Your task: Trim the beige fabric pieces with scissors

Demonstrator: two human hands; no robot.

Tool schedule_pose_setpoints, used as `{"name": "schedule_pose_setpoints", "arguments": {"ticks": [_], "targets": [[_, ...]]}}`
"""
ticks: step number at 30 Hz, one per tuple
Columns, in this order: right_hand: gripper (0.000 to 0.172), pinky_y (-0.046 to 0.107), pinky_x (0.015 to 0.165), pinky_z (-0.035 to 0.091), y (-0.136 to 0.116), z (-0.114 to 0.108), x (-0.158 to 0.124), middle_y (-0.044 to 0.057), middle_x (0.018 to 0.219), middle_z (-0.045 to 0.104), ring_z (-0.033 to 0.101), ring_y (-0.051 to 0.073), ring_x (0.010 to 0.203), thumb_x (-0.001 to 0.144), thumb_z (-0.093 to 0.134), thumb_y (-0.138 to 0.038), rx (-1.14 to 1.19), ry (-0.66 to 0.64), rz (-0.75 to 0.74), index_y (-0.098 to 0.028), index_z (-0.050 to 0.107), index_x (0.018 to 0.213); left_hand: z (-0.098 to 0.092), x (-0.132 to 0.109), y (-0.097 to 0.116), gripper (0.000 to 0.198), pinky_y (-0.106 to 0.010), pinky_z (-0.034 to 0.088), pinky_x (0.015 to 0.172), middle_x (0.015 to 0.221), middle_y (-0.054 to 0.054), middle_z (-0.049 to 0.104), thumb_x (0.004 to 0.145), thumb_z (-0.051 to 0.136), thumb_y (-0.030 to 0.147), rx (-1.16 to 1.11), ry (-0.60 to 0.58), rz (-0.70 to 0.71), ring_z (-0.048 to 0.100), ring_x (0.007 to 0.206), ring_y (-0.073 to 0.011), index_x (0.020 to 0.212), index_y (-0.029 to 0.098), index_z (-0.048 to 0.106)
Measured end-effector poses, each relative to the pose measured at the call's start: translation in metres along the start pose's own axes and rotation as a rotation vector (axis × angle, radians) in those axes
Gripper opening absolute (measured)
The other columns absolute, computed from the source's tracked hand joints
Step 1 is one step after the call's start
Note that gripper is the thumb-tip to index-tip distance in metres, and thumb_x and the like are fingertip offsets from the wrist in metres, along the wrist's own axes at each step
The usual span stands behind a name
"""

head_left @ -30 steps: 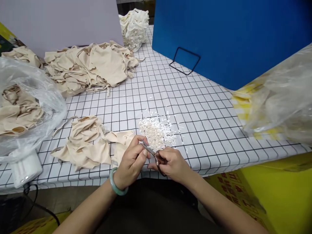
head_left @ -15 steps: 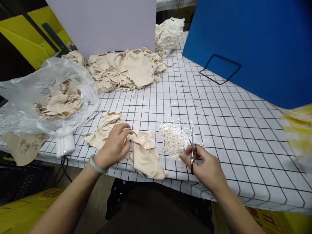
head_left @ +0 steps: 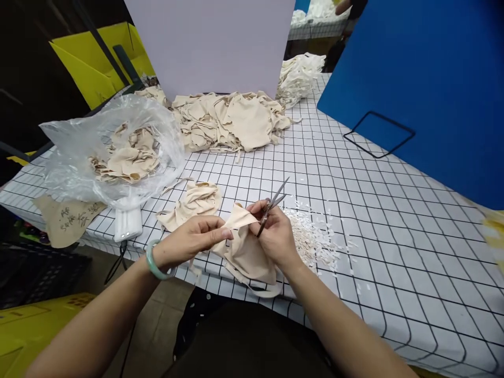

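Note:
Between my two hands hangs a beige fabric garment piece (head_left: 252, 257), its upper edge lifted off the table and a strap curling below. My left hand (head_left: 200, 233), with a pale green bangle at the wrist, pinches the cloth's left side. My right hand (head_left: 275, 233) has the small scissors (head_left: 271, 205) in its grip, blades slightly apart and pointing up and away. Its fingertips also touch the cloth's right corner. Just left of the held piece lies another crumpled beige piece (head_left: 199, 202). A heap of tiny pale clippings (head_left: 315, 236) is spread right of my right hand.
A clear plastic bag (head_left: 169, 136) holding beige pieces stands at the left, beside a white power bank (head_left: 128, 223) with a cable. Behind are a pile of beige cloth (head_left: 252, 123), a lilac panel (head_left: 212, 47) and, at right, a blue board (head_left: 425, 79).
My right hand has moved left with the scissors to the cloth. My left hand has taken hold of the beige piece and raised its edge. The view has shifted left.

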State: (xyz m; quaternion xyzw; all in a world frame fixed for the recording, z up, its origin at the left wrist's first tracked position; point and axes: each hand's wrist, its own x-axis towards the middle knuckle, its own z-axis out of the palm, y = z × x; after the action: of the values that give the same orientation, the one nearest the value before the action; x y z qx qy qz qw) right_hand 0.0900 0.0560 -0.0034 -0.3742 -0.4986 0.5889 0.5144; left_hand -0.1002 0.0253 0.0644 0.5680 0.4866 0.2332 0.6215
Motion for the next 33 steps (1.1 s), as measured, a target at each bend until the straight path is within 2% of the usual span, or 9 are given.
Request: {"name": "schedule_pose_setpoints", "arguments": {"ticks": [2, 5, 8, 11, 14, 18, 21, 24, 33], "targets": [[0.021, 0.038, 0.086, 0.054, -0.01, -0.004, 0.003, 0.002, 0.094, 0.063, 0.062, 0.018, 0.088, 0.074, 0.069, -0.018, -0.014, -0.06, -0.014, -0.024, 0.059, 0.091, 0.005, -0.006, -0.007, 0.037, -0.02, 0.025, 0.046, 0.058, 0.007, 0.035, 0.097, 0.052, 0.048, -0.075, -0.004, 0.004, 0.03, 0.05, -0.0081, 0.092, 0.015, 0.065], [0.022, 0.037, 0.087, 0.053, -0.016, -0.003, 0.001, 0.002, 0.095, 0.064, 0.061, 0.019, 0.089, 0.073, 0.071, -0.021, -0.079, -0.069, -0.018, -0.024, 0.061, 0.092, 0.017, -0.013, -0.009, 0.033, -0.025, 0.044, 0.059, 0.071, 0.0, 0.049, 0.099, 0.05, 0.043, 0.014, 0.045, 0.147, 0.047, 0.065, -0.0128, 0.09, 0.016, 0.069], [0.026, 0.032, 0.075, 0.054, -0.001, 0.013, -0.011, 0.0, 0.088, 0.063, 0.061, 0.017, 0.08, 0.072, 0.076, -0.032, -0.01, -0.067, 0.108, -0.023, 0.06, 0.09, 0.029, -0.015, -0.005, 0.026, -0.038, 0.047, 0.097, 0.104, -0.009, 0.057, 0.099, 0.054, 0.034, 0.197, 0.322, 0.421, 0.053, 0.108, -0.0224, 0.09, 0.019, 0.073], [0.037, 0.028, 0.059, 0.05, 0.022, 0.036, -0.028, -0.003, 0.073, 0.057, 0.055, 0.013, 0.061, 0.075, 0.075, -0.05, 0.142, -0.087, 0.255, -0.022, 0.055, 0.088, 0.041, -0.008, -0.008, 0.024, -0.044, 0.043, 0.106, 0.116, -0.011, 0.056, 0.099, 0.054, 0.031, 0.135, 0.53, 0.573, 0.049, 0.121, -0.0258, 0.089, 0.019, 0.073], [0.043, 0.027, 0.058, 0.048, 0.033, 0.04, -0.042, -0.003, 0.072, 0.056, 0.053, 0.012, 0.06, 0.076, 0.072, -0.058, 0.13, -0.141, 0.288, -0.022, 0.052, 0.088, 0.049, 0.003, -0.018, 0.029, -0.036, 0.053, 0.083, 0.103, -0.01, 0.058, 0.1, 0.051, 0.034, -0.114, 0.547, 0.496, 0.058, 0.093, -0.0199, 0.084, 0.018, 0.069], [0.042, 0.031, 0.07, 0.05, 0.015, -0.002, -0.043, 0.003, 0.088, 0.062, 0.06, 0.018, 0.077, 0.079, 0.071, -0.058, -0.192, -0.222, 0.202, -0.021, 0.057, 0.092, 0.057, 0.01, -0.028, 0.03, -0.027, 0.047, 0.061, 0.095, -0.006, 0.052, 0.1, 0.052, 0.036, -0.224, 0.549, 0.399, 0.047, 0.066, -0.0108, 0.084, 0.016, 0.067], [0.045, 0.033, 0.069, 0.047, -0.007, -0.04, -0.042, 0.005, 0.083, 0.06, 0.057, 0.02, 0.076, 0.081, 0.065, -0.064, -0.571, -0.305, 0.064, -0.02, 0.061, 0.084, 0.066, 0.011, -0.028, 0.032, -0.029, 0.048, 0.064, 0.098, -0.008, 0.051, 0.1, 0.05, 0.037, -0.149, 0.483, 0.377, 0.051, 0.077, -0.0153, 0.082, 0.016, 0.067], [0.05, 0.033, 0.067, 0.042, -0.02, -0.06, -0.047, 0.003, 0.069, 0.056, 0.052, 0.018, 0.068, 0.08, 0.064, -0.068, -0.8, -0.377, -0.017, -0.02, 0.057, 0.069, 0.076, 0.015, -0.027, 0.035, -0.032, 0.05, 0.071, 0.101, -0.01, 0.052, 0.101, 0.047, 0.037, -0.107, 0.413, 0.364, 0.054, 0.089, -0.0198, 0.079, 0.016, 0.066], [0.051, 0.032, 0.065, 0.038, -0.021, -0.069, -0.06, -0.002, 0.054, 0.05, 0.044, 0.013, 0.055, 0.08, 0.067, -0.061, -0.835, -0.353, -0.074, -0.02, 0.045, 0.058, 0.09, 0.026, -0.025, 0.035, -0.037, 0.049, 0.086, 0.096, -0.01, 0.051, 0.101, 0.045, 0.033, -0.009, 0.328, 0.42, 0.051, 0.104, -0.0251, 0.073, 0.018, 0.06]]}}
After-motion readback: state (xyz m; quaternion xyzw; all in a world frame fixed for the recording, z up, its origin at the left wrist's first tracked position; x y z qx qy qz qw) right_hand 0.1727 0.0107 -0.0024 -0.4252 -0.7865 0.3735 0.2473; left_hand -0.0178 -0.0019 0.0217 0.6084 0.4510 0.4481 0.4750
